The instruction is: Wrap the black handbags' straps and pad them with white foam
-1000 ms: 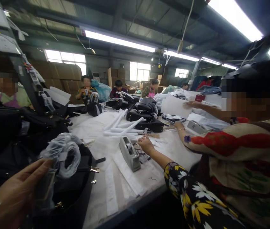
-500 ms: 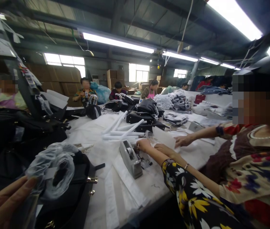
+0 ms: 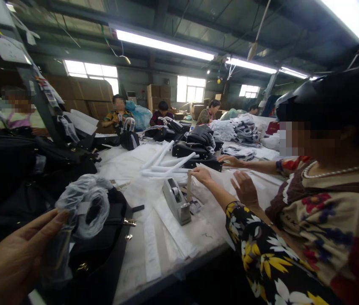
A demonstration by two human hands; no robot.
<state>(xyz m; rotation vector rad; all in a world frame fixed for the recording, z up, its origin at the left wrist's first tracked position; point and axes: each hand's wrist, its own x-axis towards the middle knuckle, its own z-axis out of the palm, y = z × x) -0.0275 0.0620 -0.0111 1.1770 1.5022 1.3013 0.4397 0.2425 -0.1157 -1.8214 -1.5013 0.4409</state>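
My left hand (image 3: 23,245) is closed at the lower left, thumb and fingers pinching a clear plastic bag (image 3: 57,258). Beside its fingertips is the handle (image 3: 95,212) of a black handbag (image 3: 103,254), wrapped in clear plastic. The handbag has gold-coloured metal fittings and lies at the table's near left. My right hand (image 3: 201,173), in a black floral sleeve, is pinched on the top of a narrow tan strip (image 3: 189,186), which hangs upright. Just left of that strip stands a grey tape dispenser (image 3: 177,201). What the plastic bag contains is unclear.
A co-worker's hands (image 3: 245,190) work over white sheets (image 3: 262,180) close to my right arm. White tubes (image 3: 167,173) and black bags (image 3: 192,149) lie beyond the dispenser. More black bags (image 3: 8,169) are heaped at left. Several people sit farther back.
My right hand has risen from beside the tape dispenser, with the tan strip now hanging from it. The co-worker's nearer hand has lifted, fingers spread. My left hand keeps its pinch. The view has shifted.
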